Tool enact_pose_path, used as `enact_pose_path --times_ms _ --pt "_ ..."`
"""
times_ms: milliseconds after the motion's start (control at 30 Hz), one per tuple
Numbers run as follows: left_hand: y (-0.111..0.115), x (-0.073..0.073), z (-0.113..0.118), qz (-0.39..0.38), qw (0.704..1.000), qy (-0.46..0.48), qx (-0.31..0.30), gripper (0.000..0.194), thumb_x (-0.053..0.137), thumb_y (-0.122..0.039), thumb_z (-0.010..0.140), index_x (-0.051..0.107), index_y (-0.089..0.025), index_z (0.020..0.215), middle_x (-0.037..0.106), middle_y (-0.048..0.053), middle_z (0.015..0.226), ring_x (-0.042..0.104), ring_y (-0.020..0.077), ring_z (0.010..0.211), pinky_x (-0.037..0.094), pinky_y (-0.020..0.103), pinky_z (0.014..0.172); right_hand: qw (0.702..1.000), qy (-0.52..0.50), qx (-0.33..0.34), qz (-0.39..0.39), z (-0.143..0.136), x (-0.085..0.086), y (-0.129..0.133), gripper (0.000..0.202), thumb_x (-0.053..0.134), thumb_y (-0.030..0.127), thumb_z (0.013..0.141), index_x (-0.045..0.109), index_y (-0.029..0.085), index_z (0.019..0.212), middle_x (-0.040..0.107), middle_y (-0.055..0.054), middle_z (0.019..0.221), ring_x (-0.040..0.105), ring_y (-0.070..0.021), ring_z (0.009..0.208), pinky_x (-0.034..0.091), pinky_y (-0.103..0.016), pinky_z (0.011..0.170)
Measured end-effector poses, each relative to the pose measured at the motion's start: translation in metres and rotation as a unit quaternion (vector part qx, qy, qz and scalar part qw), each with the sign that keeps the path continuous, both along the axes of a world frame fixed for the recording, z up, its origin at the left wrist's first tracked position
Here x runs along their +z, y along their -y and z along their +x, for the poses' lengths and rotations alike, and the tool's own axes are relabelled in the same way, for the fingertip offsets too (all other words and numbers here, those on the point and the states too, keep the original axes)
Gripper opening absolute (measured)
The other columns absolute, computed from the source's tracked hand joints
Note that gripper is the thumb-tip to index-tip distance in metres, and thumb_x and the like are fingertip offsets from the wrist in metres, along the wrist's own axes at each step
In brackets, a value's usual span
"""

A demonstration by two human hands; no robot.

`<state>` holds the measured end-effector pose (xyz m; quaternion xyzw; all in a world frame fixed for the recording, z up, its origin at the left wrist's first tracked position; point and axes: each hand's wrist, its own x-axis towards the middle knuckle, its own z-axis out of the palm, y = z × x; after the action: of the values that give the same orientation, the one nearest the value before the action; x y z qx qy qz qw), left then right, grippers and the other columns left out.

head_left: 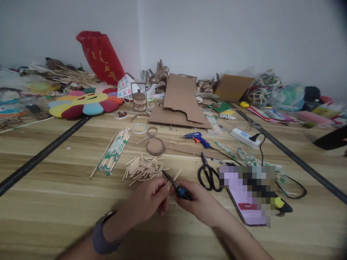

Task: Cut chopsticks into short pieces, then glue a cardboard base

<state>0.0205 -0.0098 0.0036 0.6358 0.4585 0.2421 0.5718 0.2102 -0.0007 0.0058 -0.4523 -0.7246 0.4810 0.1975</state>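
The wooden stick [178, 174] is low in the middle of our view, its lower end in our left hand [151, 196] and its pale tip slanting up to the right. We have the left thumb and fingers pinched together on it. In our right hand [202, 202] we grip a blue-and-black hand tool [177, 188], fingers closed around its handle. Its dark, pointed nose crosses the stick and points up and to the left; we cannot tell whether its jaws are parted or touching.

Just beyond our left hand we see a loose pile of short sticks [143, 167] on the wooden table [67, 216], with a clear packet of longer sticks [115, 150] to its left. Behind the pile lies a round cardboard disc [155, 147] with a raised rim, and near it a white ring [139, 133]. Black-handled scissors [205, 175] lie near our right hand, beside a phone [245, 211] partly hidden by pixelation. Farther back we see a blue glue gun [197, 138], a white power strip [244, 138], brown cardboard sheets [181, 97] and a small lidded basket [139, 103] with a tall handle.
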Motion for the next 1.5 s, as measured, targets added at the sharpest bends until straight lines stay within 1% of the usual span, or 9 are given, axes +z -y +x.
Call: enact_pose_path --times_ms 133,300,433,533,600,767,933,1333,1500 --pt "-0.004 -0.003 -0.002 0.02 1.0 0.011 0.02 0.032 0.04 -0.045 0.093 0.05 -0.02 0.077 0.054 -0.005 0.055 0.049 0.0115 0.048 0.038 0.023 0.052 1.0 -0.016 -0.012 0.015 0.0 -0.001 -0.002 0.021 0.054 0.014 0.073 0.064 0.017 0.092 0.062 0.0 0.082 0.054 -0.0162 0.077 0.04 -0.025 0.071" --pt "-0.011 -0.001 -0.008 0.06 0.988 0.078 0.12 0.034 0.039 -0.05 0.093 0.052 -0.02 0.084 0.052 -0.005 0.059 0.049 0.0123 0.051 0.038 0.024 0.054 0.998 -0.007 -0.048 0.039 0.005 0.002 -0.006 0.009 0.056 0.024 0.08 0.06 0.018 0.087 0.062 -0.001 0.081 0.056 -0.0175 0.077 0.044 -0.026 0.071" --pt "-0.01 -0.003 -0.008 0.088 0.99 -0.056 0.089 0.032 0.036 -0.043 0.095 0.049 -0.022 0.074 0.055 -0.003 0.062 0.051 0.0139 0.053 0.037 0.025 0.053 0.96 0.027 -0.183 0.211 0.01 -0.002 -0.007 0.014 0.051 0.031 0.088 0.056 0.021 0.097 0.066 -0.009 0.1 0.061 -0.0243 0.094 0.047 -0.034 0.081" --pt "-0.007 -0.008 -0.004 0.162 0.969 -0.182 0.049 0.032 0.035 -0.033 0.095 0.049 -0.022 0.069 0.059 0.001 0.066 0.056 0.018 0.063 0.038 0.027 0.06 0.934 0.033 -0.128 0.333 0.01 -0.006 -0.006 0.017 0.049 0.023 0.089 0.053 0.022 0.106 0.06 -0.013 0.126 0.053 -0.0267 0.118 0.042 -0.039 0.096" --pt "-0.006 -0.012 -0.001 0.196 0.955 -0.218 0.037 0.027 0.035 -0.028 0.095 0.054 -0.021 0.077 0.064 0.004 0.073 0.06 0.0211 0.071 0.041 0.03 0.066 0.929 0.051 -0.071 0.36 0.008 -0.01 -0.005 0.021 0.049 0.018 0.089 0.052 0.021 0.109 0.061 -0.014 0.123 0.055 -0.0264 0.116 0.043 -0.04 0.095" --pt "-0.004 -0.021 0.003 0.251 0.933 -0.257 0.01 0.029 0.033 -0.02 0.096 0.059 -0.021 0.108 0.07 0.012 0.105 0.064 0.0264 0.096 0.046 0.036 0.083 0.917 0.155 -0.068 0.361 0.003 -0.019 -0.005 0.016 0.047 0.018 0.089 0.055 0.018 0.102 0.065 -0.011 0.09 0.06 -0.0267 0.084 0.045 -0.036 0.073" --pt "-0.006 -0.026 0.005 0.242 0.907 -0.345 -0.021 0.042 0.034 -0.005 0.089 0.056 -0.018 0.121 0.069 0.016 0.11 0.066 0.0289 0.096 0.048 0.041 0.086 0.915 0.217 -0.071 0.333 -0.001 -0.02 -0.004 0.01 0.049 0.021 0.089 0.056 0.018 0.095 0.065 -0.01 0.086 0.061 -0.0262 0.081 0.04 -0.033 0.068" --pt "0.006 -0.02 0.014 0.36 0.794 -0.49 -0.01 0.038 0.04 -0.002 0.087 0.06 -0.016 0.115 0.068 0.015 0.114 0.064 0.0287 0.101 0.05 0.047 0.091 0.91 0.318 -0.091 0.252 -0.012 -0.021 0.004 0.005 0.054 0.022 0.088 0.055 0.017 0.09 0.07 -0.01 0.084 0.066 -0.026 0.08 0.038 -0.029 0.064" --pt "0.008 -0.026 0.013 0.364 0.78 -0.509 -0.012 0.038 0.041 -0.002 0.085 0.06 -0.016 0.115 0.07 0.015 0.106 0.067 0.0288 0.091 0.052 0.045 0.083 0.909 0.334 -0.095 0.23 -0.016 -0.018 0.005 0.004 0.054 0.02 0.088 0.055 0.017 0.091 0.07 -0.011 0.086 0.067 -0.027 0.082 0.038 -0.029 0.064"
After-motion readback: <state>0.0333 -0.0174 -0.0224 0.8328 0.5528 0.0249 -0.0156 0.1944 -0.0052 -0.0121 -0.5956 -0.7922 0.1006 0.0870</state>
